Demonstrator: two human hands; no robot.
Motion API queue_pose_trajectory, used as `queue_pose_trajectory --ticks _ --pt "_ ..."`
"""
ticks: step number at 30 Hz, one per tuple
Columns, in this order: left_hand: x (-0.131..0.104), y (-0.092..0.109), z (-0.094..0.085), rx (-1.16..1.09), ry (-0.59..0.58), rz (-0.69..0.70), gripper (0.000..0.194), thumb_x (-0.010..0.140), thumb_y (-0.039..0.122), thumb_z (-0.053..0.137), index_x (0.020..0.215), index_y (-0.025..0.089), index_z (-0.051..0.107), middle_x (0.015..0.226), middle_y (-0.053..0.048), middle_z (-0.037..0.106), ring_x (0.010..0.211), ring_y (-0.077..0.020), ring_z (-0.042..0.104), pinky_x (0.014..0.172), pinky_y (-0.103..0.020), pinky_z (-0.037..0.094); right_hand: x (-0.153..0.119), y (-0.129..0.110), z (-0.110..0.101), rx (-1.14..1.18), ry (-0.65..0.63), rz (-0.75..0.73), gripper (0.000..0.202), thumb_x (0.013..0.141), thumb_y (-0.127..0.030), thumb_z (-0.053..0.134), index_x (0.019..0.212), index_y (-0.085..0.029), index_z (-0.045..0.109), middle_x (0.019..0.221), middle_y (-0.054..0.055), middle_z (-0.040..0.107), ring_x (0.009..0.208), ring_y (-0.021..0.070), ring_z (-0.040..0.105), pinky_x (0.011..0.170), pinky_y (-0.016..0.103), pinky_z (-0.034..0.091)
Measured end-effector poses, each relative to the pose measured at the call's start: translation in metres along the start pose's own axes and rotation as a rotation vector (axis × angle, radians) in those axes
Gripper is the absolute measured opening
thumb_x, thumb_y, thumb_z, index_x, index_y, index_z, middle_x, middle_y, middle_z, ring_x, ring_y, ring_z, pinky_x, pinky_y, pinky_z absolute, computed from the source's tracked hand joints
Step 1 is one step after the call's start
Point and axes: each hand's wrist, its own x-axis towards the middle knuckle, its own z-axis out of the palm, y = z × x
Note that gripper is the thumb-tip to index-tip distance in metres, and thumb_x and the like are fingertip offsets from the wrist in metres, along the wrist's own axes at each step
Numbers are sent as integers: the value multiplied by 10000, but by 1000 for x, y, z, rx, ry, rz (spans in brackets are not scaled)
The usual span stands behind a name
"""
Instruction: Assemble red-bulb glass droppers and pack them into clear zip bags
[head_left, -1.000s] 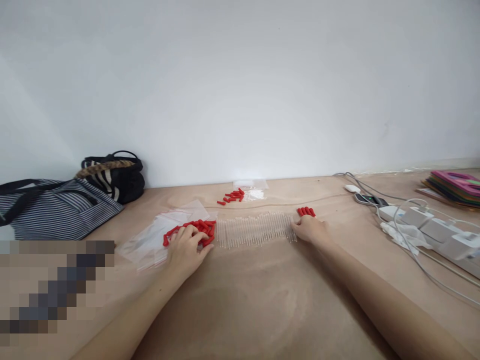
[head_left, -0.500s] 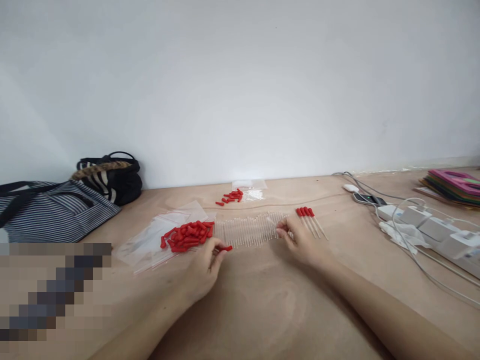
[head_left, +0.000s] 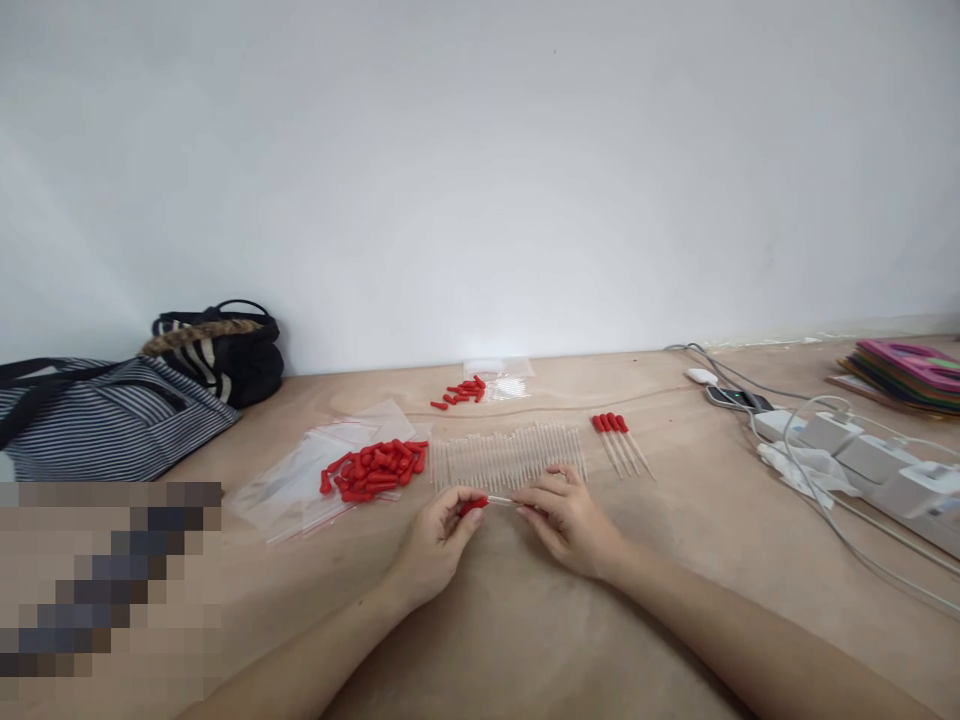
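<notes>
While the head view looks down on the desk (head_left: 487, 630), the left hand (head_left: 439, 535) has its grip closed round a red rubber bulb (head_left: 472, 507), and the right hand (head_left: 570, 525) pinches a thin clear tube (head_left: 502, 500), the two ends meeting well forward of the desk's back edge. The step in hand looks like fitting the tube into the bulb's mouth; the next move probably calls for holding both in line and pressing gently, since the tube is slender and may be glass.

Beyond the hands, a row of loose clear tubes (head_left: 487, 460) lies side by side. Just left of it, a heap of red bulbs (head_left: 375, 470) rests partly on flat plastic bags (head_left: 285, 490); to its right lie four droppers (head_left: 619, 452) with bulbs fitted. Near the back edge are a smaller group of red bulbs (head_left: 469, 391) and some glinting tubes (head_left: 507, 388).

Fingers cover much of the held bulb and the tube's right end, so how deep the tube sits cannot be told. The right hand overlaps part of the row, whose tubes blur together. Pixelation blots out the lower left, and the desk's front edge is cut off.
</notes>
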Motion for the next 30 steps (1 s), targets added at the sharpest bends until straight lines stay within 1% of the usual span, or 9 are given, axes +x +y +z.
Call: queue_pose_trajectory --ticks 4,11,17,21,24,30 --pt "0 2 2 -10 10 -2 173 772 276 525 893 163 574 852 -46 644 805 -170 599 737 -287 482 -1 -1 2 -41 -10 -20 178 833 -148 438 923 -194 585 760 12 637 715 113 568 835 352 316" --pt "0 6 0 17 73 -7 179 749 284 543 846 159 626 824 -38 682 780 -173 617 719 -276 497 -1 -3 7 -7 13 -67 168 838 -158 442 924 -177 585 728 7 622 683 103 542 781 321 310" --pt "-2 2 1 82 97 -8 195 737 300 560 834 164 659 787 -33 701 713 -171 625 653 -265 511 0 -2 4 -126 33 -128 198 822 -128 424 877 -183 605 702 3 602 634 96 504 782 333 258" --pt "-5 -4 0 157 70 33 195 763 300 543 866 183 660 805 -28 697 722 -166 622 660 -262 509 3 -2 -1 -202 26 -184 240 775 -76 388 807 -180 603 656 -11 576 575 87 460 760 326 241" --pt "-7 -5 0 213 35 85 187 776 288 533 875 193 659 826 -28 688 745 -163 620 675 -257 502 3 -1 -2 -240 40 -218 257 747 -51 374 773 -177 596 648 -14 568 575 87 459 766 332 229" --pt "-8 -4 2 209 25 110 174 776 285 533 864 184 645 769 -17 676 680 -143 609 618 -230 494 1 -4 -1 -257 63 -201 257 744 -62 378 794 -187 597 653 -16 561 570 87 455 768 332 224"
